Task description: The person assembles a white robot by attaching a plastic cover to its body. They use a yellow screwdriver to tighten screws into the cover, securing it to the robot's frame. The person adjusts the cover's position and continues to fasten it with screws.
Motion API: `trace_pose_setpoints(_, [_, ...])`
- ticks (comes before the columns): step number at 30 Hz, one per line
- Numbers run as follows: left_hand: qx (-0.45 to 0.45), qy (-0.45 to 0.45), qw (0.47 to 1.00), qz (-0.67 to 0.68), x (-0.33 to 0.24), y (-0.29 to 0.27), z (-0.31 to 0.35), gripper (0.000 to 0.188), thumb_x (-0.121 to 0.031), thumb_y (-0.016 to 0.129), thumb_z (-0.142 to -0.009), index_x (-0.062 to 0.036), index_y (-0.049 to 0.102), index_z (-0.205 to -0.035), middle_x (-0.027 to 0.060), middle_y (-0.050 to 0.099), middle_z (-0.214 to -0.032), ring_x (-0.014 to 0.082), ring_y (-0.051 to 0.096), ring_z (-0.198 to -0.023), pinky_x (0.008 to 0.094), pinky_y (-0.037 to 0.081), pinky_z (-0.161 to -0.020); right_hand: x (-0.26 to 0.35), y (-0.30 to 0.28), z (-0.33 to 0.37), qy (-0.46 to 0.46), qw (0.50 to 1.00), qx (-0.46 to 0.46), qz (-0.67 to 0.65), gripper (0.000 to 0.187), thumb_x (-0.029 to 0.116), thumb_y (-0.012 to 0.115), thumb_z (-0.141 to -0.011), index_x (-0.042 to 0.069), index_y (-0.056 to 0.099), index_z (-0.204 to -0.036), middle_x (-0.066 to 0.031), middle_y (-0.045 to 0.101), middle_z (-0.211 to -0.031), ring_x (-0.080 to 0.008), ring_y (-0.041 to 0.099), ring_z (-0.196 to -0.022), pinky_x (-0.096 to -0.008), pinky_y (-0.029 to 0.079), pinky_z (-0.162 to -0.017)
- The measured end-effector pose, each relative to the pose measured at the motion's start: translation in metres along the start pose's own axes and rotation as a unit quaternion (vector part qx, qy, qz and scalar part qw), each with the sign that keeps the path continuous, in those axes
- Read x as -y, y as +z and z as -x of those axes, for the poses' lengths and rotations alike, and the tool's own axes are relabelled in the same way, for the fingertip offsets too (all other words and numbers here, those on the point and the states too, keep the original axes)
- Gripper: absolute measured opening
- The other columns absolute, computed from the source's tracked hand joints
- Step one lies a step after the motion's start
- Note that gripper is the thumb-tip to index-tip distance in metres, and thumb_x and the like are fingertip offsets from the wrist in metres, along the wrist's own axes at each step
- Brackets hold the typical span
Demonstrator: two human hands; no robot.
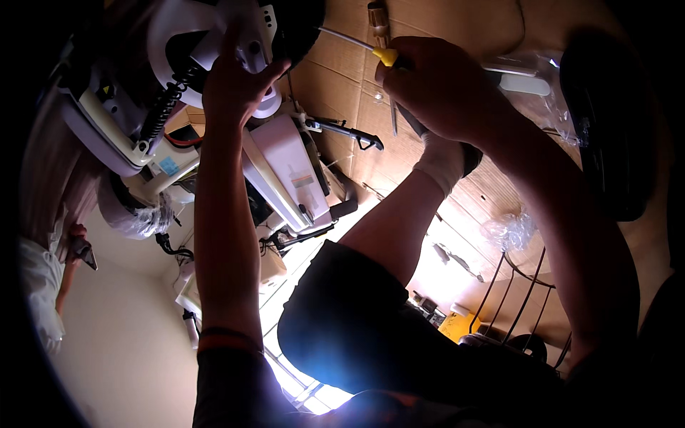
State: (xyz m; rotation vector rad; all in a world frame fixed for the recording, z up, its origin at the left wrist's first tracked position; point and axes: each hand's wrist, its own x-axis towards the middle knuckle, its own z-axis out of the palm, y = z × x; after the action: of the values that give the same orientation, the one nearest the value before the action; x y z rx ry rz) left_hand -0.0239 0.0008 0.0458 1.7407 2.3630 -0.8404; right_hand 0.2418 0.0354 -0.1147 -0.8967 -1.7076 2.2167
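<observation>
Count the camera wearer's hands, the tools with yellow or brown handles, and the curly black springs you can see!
Wearer's hands, left hand and right hand: 2
Yellow-handled tool: 1
Brown-handled tool: 1
Curly black spring: 1
Total: 5

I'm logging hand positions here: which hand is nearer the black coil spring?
Left. The left hand is just right of the black coil spring, against a pale part; the right hand is farther to the right, gripping a screwdriver.
</observation>
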Motion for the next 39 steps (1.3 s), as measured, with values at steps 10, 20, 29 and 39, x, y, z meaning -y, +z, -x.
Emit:
trace_pose_setpoints(10, [0.017,0.047,0.985,-0.164,0.006,0.014,-0.002,0.076,-0.035,0.075,-0.085,-0.0163,0.038,-0.148,0.0293,0.067,-0.117,0.0421,0.074,-0.084,0.0475,0.064,-0.068,-0.003,-0.009,-0.016,-0.053,0.995,-0.079,-0.012,0.033,0.032,0.058,-0.093,0.002,0.071,-0.102,-0.0175,0.071,-0.082,-0.0315,0.071,-0.075,-0.0458,0.057,-0.074])
trace_pose_setpoints(20, [0.007,0.207,0.951,-0.230,0.030,0.020,-0.007,0.028,-0.010,0.081,-0.073,-0.0299,0.068,-0.088,0.0254,0.031,-0.156,0.0408,0.074,-0.083,0.0401,0.063,-0.056,0.000,0.001,-0.006,-0.006,1.000,0.021,-0.014,0.036,0.033,0.058,-0.092,0.001,0.071,-0.105,-0.0191,0.073,-0.095,-0.0351,0.072,-0.089,-0.0487,0.057,-0.083])
trace_pose_setpoints(29, [-0.002,-0.025,0.999,-0.035,-0.019,0.003,0.009,0.065,-0.029,0.077,-0.086,-0.0203,0.048,-0.143,0.0153,0.070,-0.098,0.0267,0.074,-0.077,0.0392,0.061,-0.068,-0.024,-0.006,0.006,-0.037,0.999,-0.026,-0.010,0.033,0.029,0.058,-0.093,0.000,0.071,-0.104,-0.0165,0.071,-0.083,-0.0297,0.072,-0.076,-0.0462,0.057,-0.078])
trace_pose_setpoints(39, [-0.010,-0.019,0.936,0.352,0.045,0.009,0.006,0.046,-0.032,0.058,-0.106,-0.0161,0.049,-0.148,0.0006,0.071,-0.085,0.0088,0.064,-0.067,0.0173,0.043,-0.049,-0.019,-0.006,0.008,-0.062,0.997,-0.036,0.009,0.034,0.033,0.061,-0.092,0.002,0.071,-0.101,-0.0147,0.071,-0.078,-0.0275,0.071,-0.073,-0.0445,0.057,-0.075])
